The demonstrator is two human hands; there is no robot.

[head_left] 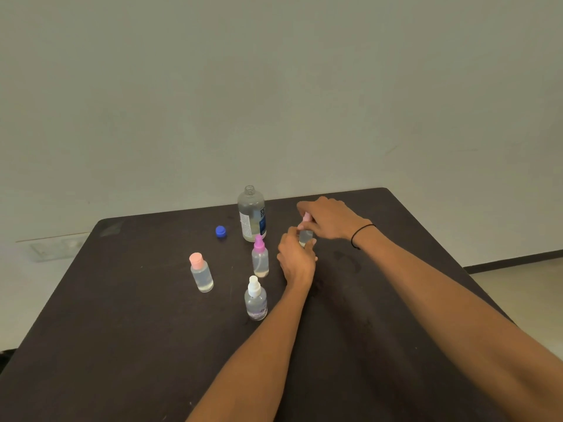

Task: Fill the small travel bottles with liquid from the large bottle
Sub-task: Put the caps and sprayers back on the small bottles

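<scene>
The large clear bottle (251,214) stands uncapped near the table's far edge, with only a little liquid at its bottom. Its blue cap (220,231) lies to the left of it. My left hand (295,258) grips the body of a small clear travel bottle (305,236) just right of the large bottle. My right hand (330,219) is closed over that bottle's pink cap (306,217) from above. Three other small bottles stand capped: a peach-capped one (201,273), a magenta spray one (260,257), and a white spray one (255,300).
The dark table (122,330) ends against a pale wall at the back. Its right edge drops off to a light floor (524,287). A black band circles my right wrist (361,236).
</scene>
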